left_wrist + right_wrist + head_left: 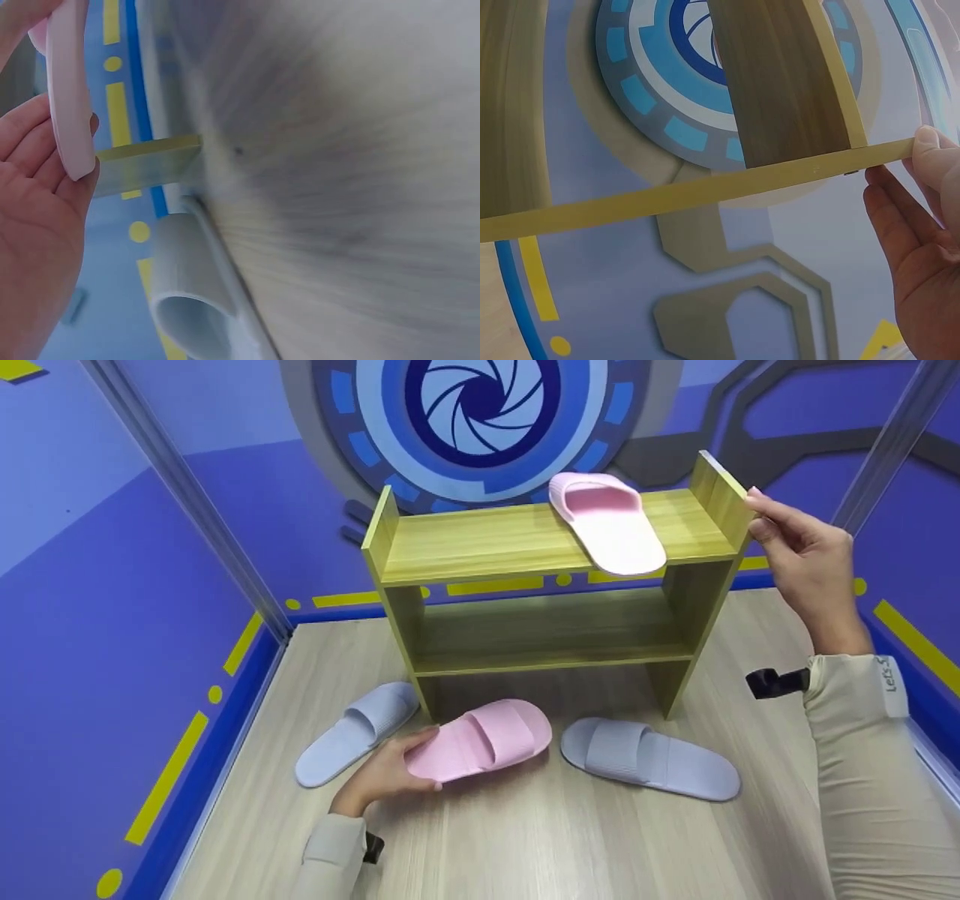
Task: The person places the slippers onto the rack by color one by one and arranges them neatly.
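My left hand [390, 769] grips the heel end of a pink slipper [480, 741], held just in front of the wooden shelf rack. In the left wrist view that slipper [71, 90] is seen edge-on between thumb and fingers, lifted off the floor. My right hand [814, 562] pinches the upper edge of the rack's right side panel [724, 499]; the right wrist view shows thumb and fingers on either side of this panel [705, 187]. The other pink slipper [619, 525] lies on the top shelf [480, 536], its heel jutting past the front edge.
On the wood-look floor [510, 847], one grey-blue slipper [360, 731] lies by the rack's left leg and another [652, 757] in front of its right leg. The middle shelf [547, 630] spans the rack. Blue printed walls [135, 622] enclose the sides and back.
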A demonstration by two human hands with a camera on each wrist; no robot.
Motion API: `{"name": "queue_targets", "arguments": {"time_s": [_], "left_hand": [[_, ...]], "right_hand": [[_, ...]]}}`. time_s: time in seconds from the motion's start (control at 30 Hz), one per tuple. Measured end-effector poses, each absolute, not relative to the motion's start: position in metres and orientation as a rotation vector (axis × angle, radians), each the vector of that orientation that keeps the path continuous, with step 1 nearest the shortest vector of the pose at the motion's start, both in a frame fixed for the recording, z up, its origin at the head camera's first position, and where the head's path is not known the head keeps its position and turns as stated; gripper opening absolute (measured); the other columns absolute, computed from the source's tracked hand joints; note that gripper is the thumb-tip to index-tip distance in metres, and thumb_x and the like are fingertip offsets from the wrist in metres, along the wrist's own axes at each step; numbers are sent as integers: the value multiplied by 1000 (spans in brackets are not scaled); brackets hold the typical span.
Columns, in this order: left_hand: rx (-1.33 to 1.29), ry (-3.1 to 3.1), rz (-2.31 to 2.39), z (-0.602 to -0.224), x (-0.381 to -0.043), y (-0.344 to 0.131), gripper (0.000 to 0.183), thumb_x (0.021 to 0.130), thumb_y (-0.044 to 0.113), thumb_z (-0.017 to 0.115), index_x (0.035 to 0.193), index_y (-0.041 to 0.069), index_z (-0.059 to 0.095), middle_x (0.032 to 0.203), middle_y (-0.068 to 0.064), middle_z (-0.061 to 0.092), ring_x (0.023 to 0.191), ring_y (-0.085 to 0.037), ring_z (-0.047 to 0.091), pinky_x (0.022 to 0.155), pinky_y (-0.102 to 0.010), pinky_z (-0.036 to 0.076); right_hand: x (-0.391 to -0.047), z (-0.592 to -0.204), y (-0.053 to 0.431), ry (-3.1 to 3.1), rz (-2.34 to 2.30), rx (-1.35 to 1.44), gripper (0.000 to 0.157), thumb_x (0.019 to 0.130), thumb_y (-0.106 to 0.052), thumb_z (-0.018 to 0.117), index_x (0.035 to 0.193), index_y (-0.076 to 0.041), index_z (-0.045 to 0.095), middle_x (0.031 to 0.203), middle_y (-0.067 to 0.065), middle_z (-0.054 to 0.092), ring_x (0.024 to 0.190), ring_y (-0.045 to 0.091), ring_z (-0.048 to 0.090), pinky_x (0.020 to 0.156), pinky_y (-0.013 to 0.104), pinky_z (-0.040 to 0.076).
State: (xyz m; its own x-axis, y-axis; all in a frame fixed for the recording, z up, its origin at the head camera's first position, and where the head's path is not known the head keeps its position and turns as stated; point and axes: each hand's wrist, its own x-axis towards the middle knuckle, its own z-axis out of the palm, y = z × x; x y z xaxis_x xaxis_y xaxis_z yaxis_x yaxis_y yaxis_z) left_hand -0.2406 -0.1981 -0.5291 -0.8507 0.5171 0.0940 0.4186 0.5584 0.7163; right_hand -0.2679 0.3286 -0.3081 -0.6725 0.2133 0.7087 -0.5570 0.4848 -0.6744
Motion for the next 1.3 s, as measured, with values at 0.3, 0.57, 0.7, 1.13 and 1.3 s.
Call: {"name": "queue_targets", "arguments": {"time_s": [0.3, 0.57, 0.7, 1.13, 1.3], "left_hand": [[894, 2651, 1196, -506, -247, -192, 87, 64, 36, 88, 138, 5, 53, 143, -7, 52, 134, -25, 46, 109, -31, 40], [911, 2645, 1185, -477, -253, -189, 88, 66, 34, 88, 139, 5, 50, 145, -9, 49, 136, -27, 44, 107, -43, 41], [922, 2654, 1162, -465, -254, -188, 87, 66, 32, 88, 139, 5, 50, 145, -8, 49, 136, -26, 44, 106, -46, 42], [993, 2629, 1154, -432, -255, -184, 85, 66, 27, 89, 140, 10, 51, 144, -7, 50, 131, -24, 50, 102, -39, 47], [1002, 2632, 1176, -419, -256, -183, 84, 66, 27, 89, 140, 14, 51, 145, -1, 50, 134, -20, 46, 105, -37, 44]], "right_hand": [[-267, -310, 328, -1935, 1271, 287, 31, 88, -1, 63, 118, -3, 68, 125, 4, 65, 114, 1, 61, 87, 8, 48], [-268, -310, 326, -1928, 1267, 290, 30, 88, 0, 63, 118, -2, 68, 125, 4, 65, 115, 2, 61, 87, 9, 48], [-268, -310, 327, -1944, 1255, 275, 30, 88, -2, 63, 118, -4, 68, 126, 4, 64, 114, 1, 61, 87, 8, 48], [-267, -309, 325, -1946, 1259, 269, 30, 89, -2, 63, 119, -5, 68, 126, 3, 64, 114, 1, 61, 87, 8, 48], [-267, -309, 324, -1925, 1280, 280, 30, 88, -1, 63, 118, -3, 68, 125, 3, 65, 112, 0, 62, 85, 8, 49]]}}
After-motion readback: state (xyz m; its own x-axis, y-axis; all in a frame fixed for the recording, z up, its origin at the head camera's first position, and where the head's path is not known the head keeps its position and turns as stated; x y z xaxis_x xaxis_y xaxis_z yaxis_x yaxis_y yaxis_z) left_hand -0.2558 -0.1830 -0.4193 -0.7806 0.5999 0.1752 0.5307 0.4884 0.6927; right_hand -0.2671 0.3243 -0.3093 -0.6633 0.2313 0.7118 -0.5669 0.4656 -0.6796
